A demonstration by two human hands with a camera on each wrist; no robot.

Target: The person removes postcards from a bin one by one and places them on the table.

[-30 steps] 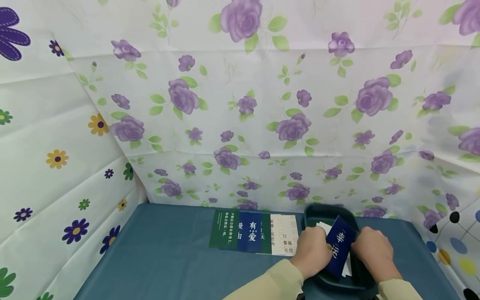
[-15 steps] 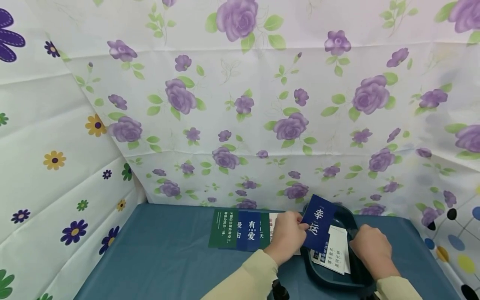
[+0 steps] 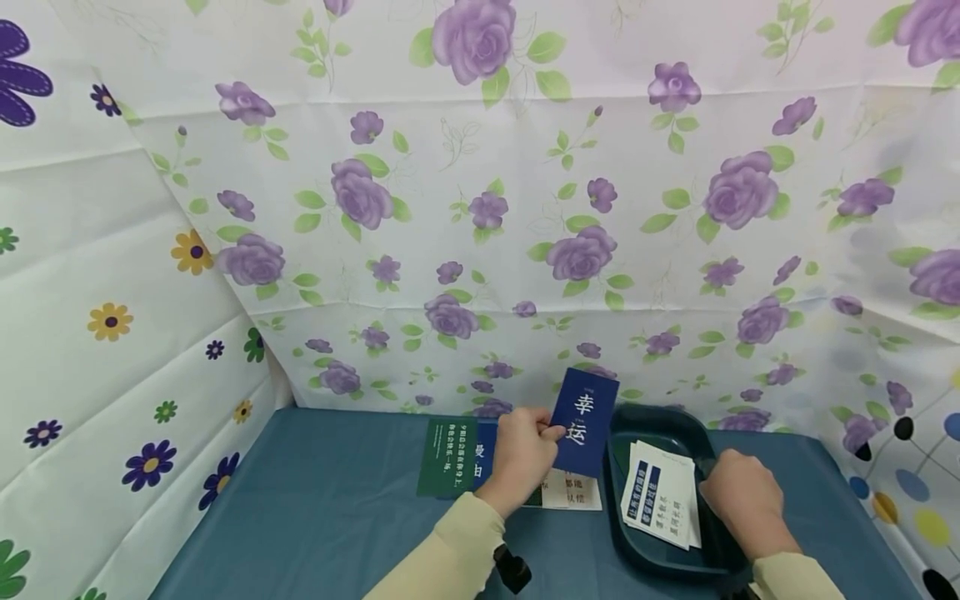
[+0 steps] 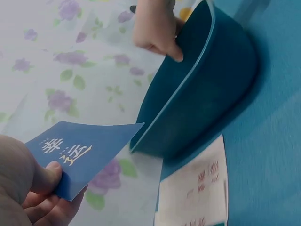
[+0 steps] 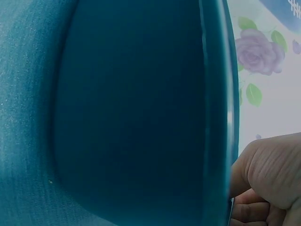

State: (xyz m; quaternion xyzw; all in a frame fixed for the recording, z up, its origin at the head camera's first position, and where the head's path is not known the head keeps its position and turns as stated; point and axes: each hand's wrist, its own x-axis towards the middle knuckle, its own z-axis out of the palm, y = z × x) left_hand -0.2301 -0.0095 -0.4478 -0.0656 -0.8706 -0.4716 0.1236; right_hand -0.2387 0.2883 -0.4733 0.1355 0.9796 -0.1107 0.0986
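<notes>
My left hand (image 3: 517,462) pinches a dark blue card (image 3: 587,423) with white characters, thumb on its printed face. The card is raised over the right end of a row of cards, left of the bin. In the left wrist view the same blue card (image 4: 87,153) is tilted, one corner towards the bin. With my right hand (image 3: 744,504) I grip the right rim of a dark teal plastic bin (image 3: 660,414); the right wrist view shows the thumb and fingers at that rim (image 5: 230,117). Inside the bin lie several white cards (image 3: 667,496) with dark print.
Overlapping cards lie in a row on the blue-green table (image 3: 315,517): a green card (image 3: 446,454) at the left end, a cream card (image 3: 570,492) with red print at the right. A flowered cloth (image 3: 450,208) rises behind the table edge.
My left hand has lifted the blue card out of the bin and carried it left, turning it more upright. White cards in the bin are now uncovered. My right hand stays at the rim.
</notes>
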